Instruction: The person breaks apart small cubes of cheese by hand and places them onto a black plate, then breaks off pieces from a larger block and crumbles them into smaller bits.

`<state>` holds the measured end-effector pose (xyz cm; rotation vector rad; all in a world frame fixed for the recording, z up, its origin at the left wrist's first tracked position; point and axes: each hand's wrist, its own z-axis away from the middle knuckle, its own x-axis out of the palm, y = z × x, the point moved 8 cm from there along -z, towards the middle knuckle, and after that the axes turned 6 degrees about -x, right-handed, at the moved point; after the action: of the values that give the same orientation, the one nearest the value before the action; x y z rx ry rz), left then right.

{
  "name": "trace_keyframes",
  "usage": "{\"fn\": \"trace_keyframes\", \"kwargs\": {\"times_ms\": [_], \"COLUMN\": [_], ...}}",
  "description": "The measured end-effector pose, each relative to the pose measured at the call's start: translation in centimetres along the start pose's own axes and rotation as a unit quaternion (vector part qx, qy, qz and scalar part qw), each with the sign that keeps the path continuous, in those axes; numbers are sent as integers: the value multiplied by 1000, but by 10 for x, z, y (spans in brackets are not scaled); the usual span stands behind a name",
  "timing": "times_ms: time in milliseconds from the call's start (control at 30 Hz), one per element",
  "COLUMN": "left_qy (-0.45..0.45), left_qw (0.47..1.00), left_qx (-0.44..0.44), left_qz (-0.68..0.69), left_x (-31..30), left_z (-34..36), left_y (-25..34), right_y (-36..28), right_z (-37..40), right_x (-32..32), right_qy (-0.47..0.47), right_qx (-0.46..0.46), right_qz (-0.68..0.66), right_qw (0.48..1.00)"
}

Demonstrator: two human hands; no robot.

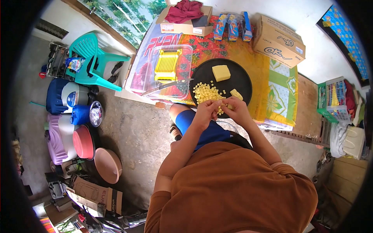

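My left hand (pixel 209 110) and my right hand (pixel 234 107) meet over the near edge of a round black tray (pixel 243 79). Both have their fingers pinched together, fingertips nearly touching; whatever is between them is too small to make out. Just beyond my left hand lies a heap of small pale-yellow cubes (pixel 206 92), which look like cheese. A larger cut piece (pixel 236 94) rests right by my right hand's fingers. Farther back on the tray sits a big pale-yellow block (pixel 221 72). A knife (pixel 167 87) lies across a clear plastic container (pixel 186 58) holding a yellow ridged slicer (pixel 167 65).
Along the table's back stand an open cardboard box (pixel 182 29) with dark red cloth, several blue-and-orange packets (pixel 233 29) and an OK carton (pixel 280 42). At left are a green plastic chair (pixel 92 58), a blue container (pixel 80 115) and basins (pixel 108 165) on the floor.
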<state>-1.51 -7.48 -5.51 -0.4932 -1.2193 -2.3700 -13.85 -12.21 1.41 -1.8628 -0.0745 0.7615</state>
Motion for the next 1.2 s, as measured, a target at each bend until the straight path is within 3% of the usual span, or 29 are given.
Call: {"fn": "trace_keyframes", "kwargs": {"times_ms": [167,467,567,667,867,967,1000,1067,1200], "left_qy": [-8,15,25,36,50,50,48,43,51], "left_qw": [999,1000,999,998,996,997,998,999,999], "left_qx": [-15,-6,-5,-1,0,2,3,4,3], "left_qz": [38,11,-19,-48,-70,-55,-47,-28,4], "left_x": [0,-7,-12,-17,-17,-22,-23,-26,-25], "left_z": [-4,-13,-16,-21,-20,-19,-18,-17,-12], "left_y": [-5,-15,-19,-26,-25,-24,-24,-23,-21], "right_y": [16,56,79,78,78,79,89,102,91], "right_z": [5,15,19,20,19,20,22,30,31], "right_x": [-2,14,20,15,20,19,25,35,36], "right_qy": [34,17,22,1,-57,-11,-30,-66,-48], "right_qx": [25,209,187,146,119,124,188,308,339], "right_qz": [-54,-286,-273,-110,48,-10,-88,-242,-422], "right_qw": [998,935,944,983,990,992,978,918,839]}}
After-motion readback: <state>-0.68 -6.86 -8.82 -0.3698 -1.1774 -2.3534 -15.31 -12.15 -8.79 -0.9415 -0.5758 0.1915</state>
